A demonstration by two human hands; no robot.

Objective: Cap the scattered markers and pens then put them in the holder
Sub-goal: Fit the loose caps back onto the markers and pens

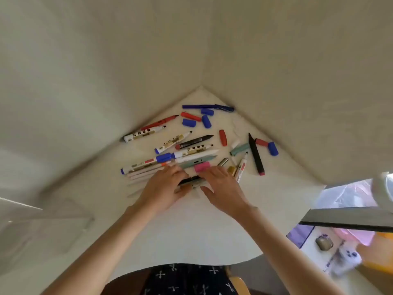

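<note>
Black pen point(190, 180) lies between both hands point(163, 186).

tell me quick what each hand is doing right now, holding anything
Left hand: fingers curled around a black pen.
Right hand: fingers spread open, on the same pen, gripping nothing clearly.

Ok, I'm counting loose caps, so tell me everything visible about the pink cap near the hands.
The pink cap is a short, stubby cylinder, matte like plastic, lying on its side on the white table. It sits just beyond the right hand, near its fingertips, and against a pale green pen. Whether it is fitted on a pen or loose cannot be told.
</note>
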